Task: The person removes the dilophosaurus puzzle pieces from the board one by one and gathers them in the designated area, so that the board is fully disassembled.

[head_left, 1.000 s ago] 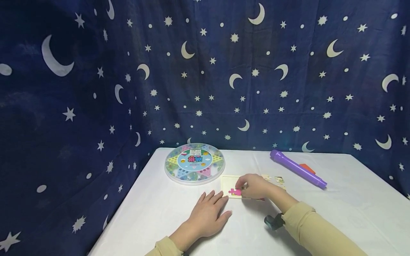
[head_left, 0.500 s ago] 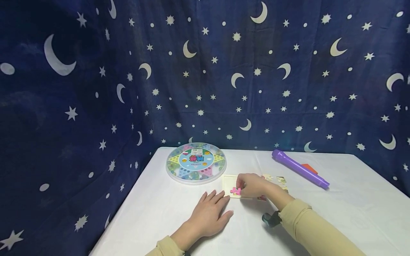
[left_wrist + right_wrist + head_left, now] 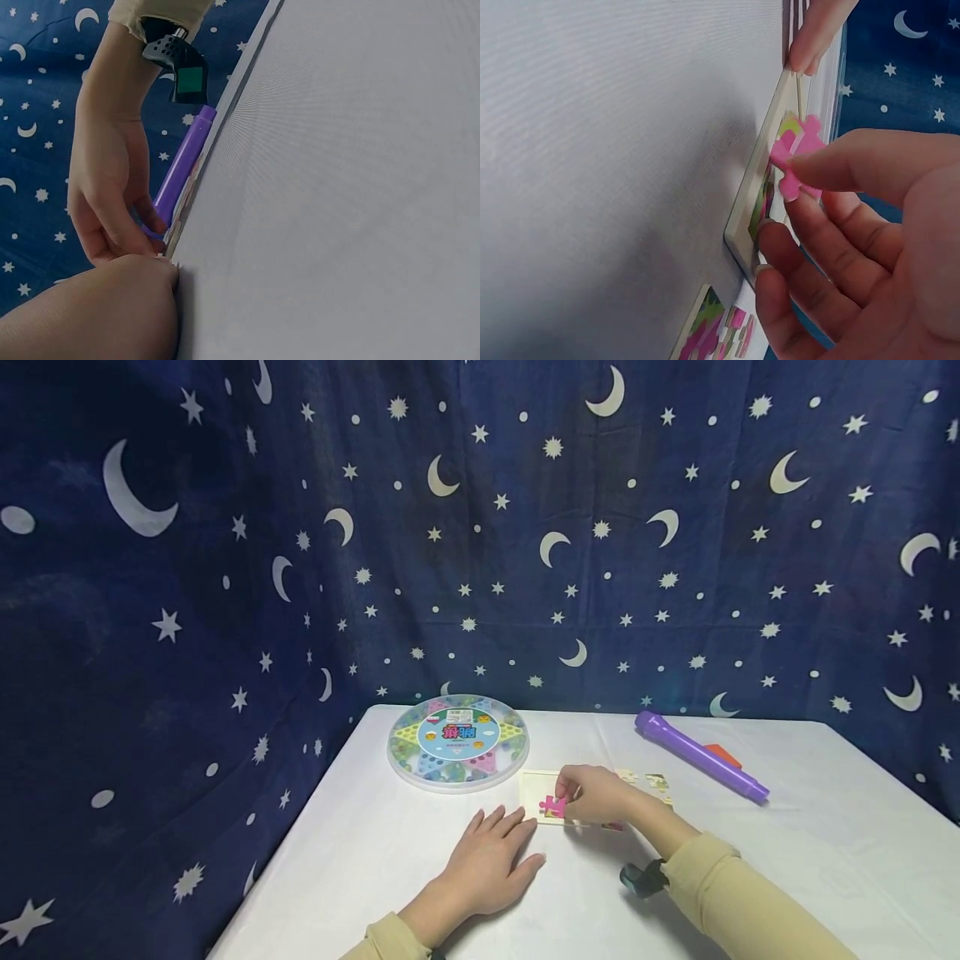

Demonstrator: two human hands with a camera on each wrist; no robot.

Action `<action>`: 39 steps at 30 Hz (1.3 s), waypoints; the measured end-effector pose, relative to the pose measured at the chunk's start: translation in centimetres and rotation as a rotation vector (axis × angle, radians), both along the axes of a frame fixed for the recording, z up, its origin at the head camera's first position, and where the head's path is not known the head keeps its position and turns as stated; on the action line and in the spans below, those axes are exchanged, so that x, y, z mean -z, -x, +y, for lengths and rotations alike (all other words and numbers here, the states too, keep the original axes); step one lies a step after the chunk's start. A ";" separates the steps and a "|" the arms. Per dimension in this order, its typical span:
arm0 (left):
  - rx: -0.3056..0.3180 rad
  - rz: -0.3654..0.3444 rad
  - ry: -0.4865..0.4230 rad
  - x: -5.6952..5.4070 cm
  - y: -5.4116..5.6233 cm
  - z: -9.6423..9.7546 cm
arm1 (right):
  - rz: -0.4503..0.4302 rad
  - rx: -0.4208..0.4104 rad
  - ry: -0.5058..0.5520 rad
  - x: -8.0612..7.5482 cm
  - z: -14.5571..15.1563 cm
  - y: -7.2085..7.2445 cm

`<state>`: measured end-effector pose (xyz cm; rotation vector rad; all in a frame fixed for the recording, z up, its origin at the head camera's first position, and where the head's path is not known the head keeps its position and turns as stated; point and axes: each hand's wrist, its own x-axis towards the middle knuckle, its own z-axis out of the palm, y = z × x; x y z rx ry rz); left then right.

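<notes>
My right hand (image 3: 596,795) pinches a pink jigsaw puzzle piece (image 3: 552,807) between thumb and fingers. It holds the piece over the cream puzzle tray (image 3: 534,783), tilted up from the tray floor in the right wrist view. A printed piece (image 3: 762,206) lies inside the tray, partly behind the fingers. My left hand (image 3: 487,868) rests palm down on the table, fingers spread, fingertips at the tray's near left corner. The right hand covers much of the tray in the head view.
Loose puzzle pieces (image 3: 657,782) lie right of the tray. Behind it, to the left, sits a round Chinese checkers set (image 3: 457,743). A purple toy microphone (image 3: 697,755) lies at the back right, with an orange-red object (image 3: 723,755) beside it. A star-patterned curtain (image 3: 510,552) hangs behind the table.
The pink puzzle piece has changed its tilt slightly in the right hand, which stays over the tray. My left hand has kept its place on the table.
</notes>
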<state>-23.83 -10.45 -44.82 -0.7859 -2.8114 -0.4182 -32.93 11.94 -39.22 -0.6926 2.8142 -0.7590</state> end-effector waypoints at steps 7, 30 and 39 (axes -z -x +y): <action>0.002 -0.001 -0.007 0.0 -0.1 0.0 | 0.042 -0.038 0.075 0.6 0.9 0.1; -0.010 0.005 -0.004 0.1 -0.1 0.0 | 0.006 0.010 0.200 0.6 5.4 -0.3; -0.007 -0.013 -0.010 0.1 0.0 0.0 | -0.021 0.047 0.183 0.5 7.0 -0.8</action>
